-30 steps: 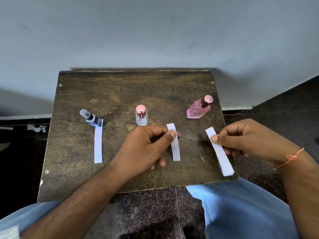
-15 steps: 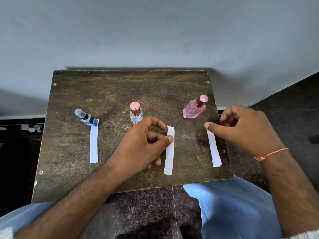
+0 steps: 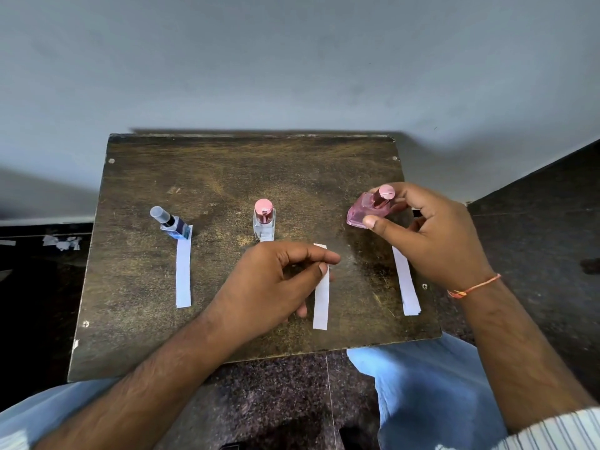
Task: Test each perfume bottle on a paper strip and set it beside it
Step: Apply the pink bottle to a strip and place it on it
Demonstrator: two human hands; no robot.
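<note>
Three perfume bottles stand in a row on a dark wooden board [image 3: 227, 164]. The blue bottle [image 3: 172, 226] with a clear cap stands at the head of the left paper strip [image 3: 183, 271]. In the middle is the clear bottle [image 3: 264, 219] with a pink cap. My right hand [image 3: 431, 235] grips the pink bottle [image 3: 368, 211] at the right, thumb on its front. Below that hand lies the right strip [image 3: 406, 287]. My left hand [image 3: 276, 284] pinches the middle strip [image 3: 321, 297] near its top between thumb and forefinger.
The board rests over my knees in light blue trousers [image 3: 428, 394]. A grey wall [image 3: 292, 60] rises just behind it. Dark speckled floor [image 3: 535, 228] lies to the right, and paper scraps [image 3: 61, 242] lie on the floor at the left.
My right hand let go of the right strip, which now lies on the board, and moved up to take hold of the pink bottle. My left hand kept its pinch on the middle strip.
</note>
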